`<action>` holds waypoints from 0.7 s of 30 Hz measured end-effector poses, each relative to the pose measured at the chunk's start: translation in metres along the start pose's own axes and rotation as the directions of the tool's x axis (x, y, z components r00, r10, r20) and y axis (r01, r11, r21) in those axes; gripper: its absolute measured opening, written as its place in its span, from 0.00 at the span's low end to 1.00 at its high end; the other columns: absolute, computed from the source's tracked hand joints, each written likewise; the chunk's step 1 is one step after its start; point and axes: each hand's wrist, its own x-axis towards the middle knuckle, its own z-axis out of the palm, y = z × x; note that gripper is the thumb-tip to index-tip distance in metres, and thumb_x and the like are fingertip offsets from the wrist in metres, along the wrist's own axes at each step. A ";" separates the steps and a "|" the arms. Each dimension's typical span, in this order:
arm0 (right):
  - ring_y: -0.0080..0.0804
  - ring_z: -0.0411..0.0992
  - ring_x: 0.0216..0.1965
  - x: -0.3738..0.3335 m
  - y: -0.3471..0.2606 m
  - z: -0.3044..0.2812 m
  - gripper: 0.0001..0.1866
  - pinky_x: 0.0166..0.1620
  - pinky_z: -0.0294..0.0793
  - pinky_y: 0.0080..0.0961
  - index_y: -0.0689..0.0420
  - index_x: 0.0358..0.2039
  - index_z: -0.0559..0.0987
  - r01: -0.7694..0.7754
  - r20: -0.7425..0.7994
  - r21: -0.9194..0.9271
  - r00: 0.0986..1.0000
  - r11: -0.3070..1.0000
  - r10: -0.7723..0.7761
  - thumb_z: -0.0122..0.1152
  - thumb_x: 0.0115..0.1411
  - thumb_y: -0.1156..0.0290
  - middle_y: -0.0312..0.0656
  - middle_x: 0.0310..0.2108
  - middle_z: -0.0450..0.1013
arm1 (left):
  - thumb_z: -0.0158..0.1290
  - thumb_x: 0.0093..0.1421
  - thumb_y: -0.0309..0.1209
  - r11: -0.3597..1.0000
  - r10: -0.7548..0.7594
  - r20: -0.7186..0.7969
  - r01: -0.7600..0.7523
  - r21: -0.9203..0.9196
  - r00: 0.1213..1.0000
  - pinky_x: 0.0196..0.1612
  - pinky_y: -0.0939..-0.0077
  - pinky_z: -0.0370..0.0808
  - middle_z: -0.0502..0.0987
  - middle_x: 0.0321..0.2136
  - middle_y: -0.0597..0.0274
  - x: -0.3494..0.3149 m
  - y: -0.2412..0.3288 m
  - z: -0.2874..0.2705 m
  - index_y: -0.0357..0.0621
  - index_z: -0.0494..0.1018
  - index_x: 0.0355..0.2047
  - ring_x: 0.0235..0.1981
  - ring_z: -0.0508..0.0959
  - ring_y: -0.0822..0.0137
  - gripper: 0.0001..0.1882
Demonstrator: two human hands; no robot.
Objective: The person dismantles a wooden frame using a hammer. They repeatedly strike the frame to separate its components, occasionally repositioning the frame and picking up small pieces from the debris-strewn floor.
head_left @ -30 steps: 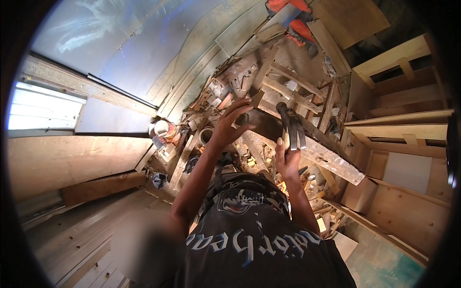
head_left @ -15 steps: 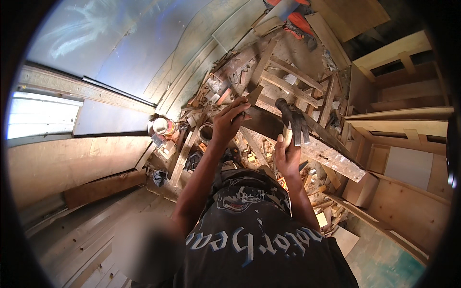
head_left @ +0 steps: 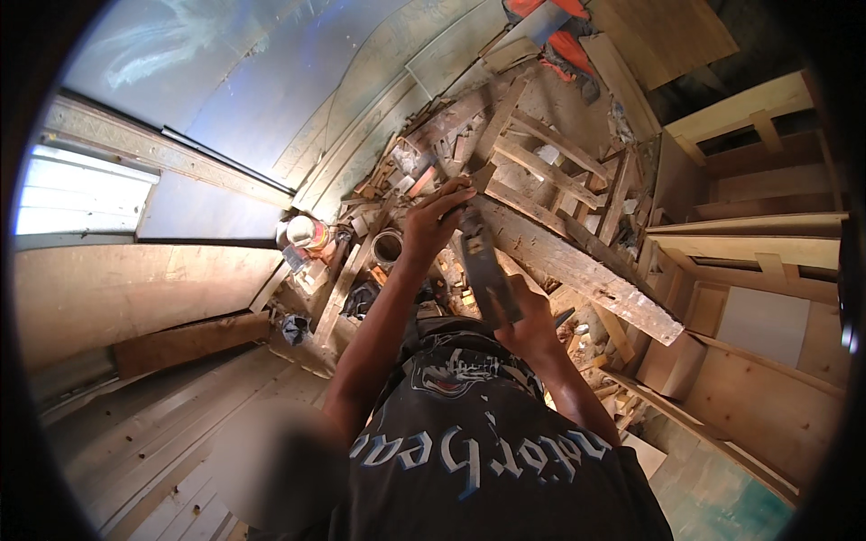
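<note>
Just left of the left fingers sits a round, open container (head_left: 375,248). The left hand (head_left: 435,221) has its fingers bent together; I can't tell whether they pinch anything. Rightward, the hammer (head_left: 487,275) slants between both hands, the right hand (head_left: 530,317) closed around it, presumably for control. Past those fingers stretches a long plank (head_left: 586,270), likely laid as a support.

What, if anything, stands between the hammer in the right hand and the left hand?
Nothing visible: the hammer held in the right hand has its far end close beside the left hand; whether they touch is unclear.
</note>
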 end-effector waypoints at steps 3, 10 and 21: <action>0.61 0.76 0.30 0.007 -0.009 -0.003 0.20 0.32 0.75 0.47 0.61 0.42 0.71 -0.127 0.117 -0.067 0.984 0.990 0.135 0.60 0.59 0.58 0.58 0.25 0.75 | 0.62 0.51 0.19 0.997 0.082 -0.010 -0.082 0.015 0.997 0.46 0.75 0.78 0.79 0.48 0.57 0.000 -0.004 0.001 0.44 0.79 0.45 0.46 0.81 0.64 0.19; 0.59 0.76 0.28 0.001 -0.035 -0.012 0.18 0.32 0.75 0.48 0.62 0.39 0.70 0.076 0.175 -0.116 0.983 0.990 -0.055 0.59 0.59 0.59 0.56 0.24 0.75 | 0.60 0.53 0.17 0.970 -0.007 0.023 0.013 -0.243 1.000 0.48 0.72 0.78 0.78 0.49 0.52 -0.002 -0.005 0.001 0.42 0.79 0.46 0.48 0.80 0.63 0.19; 0.54 0.77 0.26 -0.003 -0.050 -0.021 0.19 0.30 0.75 0.49 0.57 0.40 0.71 0.169 0.257 -0.128 0.957 0.977 -0.131 0.62 0.58 0.56 0.52 0.23 0.75 | 0.58 0.59 0.23 0.979 0.082 0.028 -0.075 -0.192 0.996 0.48 0.73 0.78 0.77 0.50 0.51 0.001 -0.002 -0.001 0.36 0.78 0.47 0.47 0.78 0.67 0.15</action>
